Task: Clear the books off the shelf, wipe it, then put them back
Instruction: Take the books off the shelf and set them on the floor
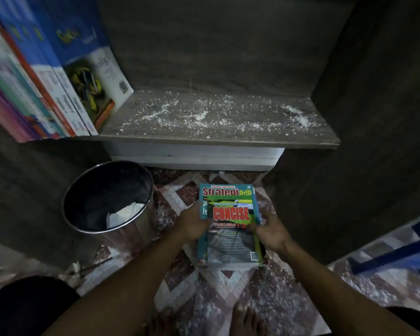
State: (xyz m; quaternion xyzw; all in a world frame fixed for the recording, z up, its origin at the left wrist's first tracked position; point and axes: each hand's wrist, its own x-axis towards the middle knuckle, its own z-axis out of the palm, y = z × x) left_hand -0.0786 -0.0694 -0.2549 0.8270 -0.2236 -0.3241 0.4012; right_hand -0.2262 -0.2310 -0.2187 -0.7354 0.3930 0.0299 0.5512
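Note:
A small stack of books (230,241), topped by a green one reading "CONCISE" over a teal "Strategi PdP" one, is held low over the patterned floor. My left hand (193,225) grips the stack's left edge. My right hand (272,230) grips its right edge. The grey wooden shelf (228,132) above is bare across its middle and right and is strewn with white powder. Several upright books (58,88), blue, white and pink, lean at the shelf's left end.
A round metal bin (107,197) with white paper inside stands on the floor left of the stack. A white ledge (194,156) runs under the shelf. Dark cabinet walls close in on both sides. A blue object (398,253) lies at the right. My bare feet show at the bottom.

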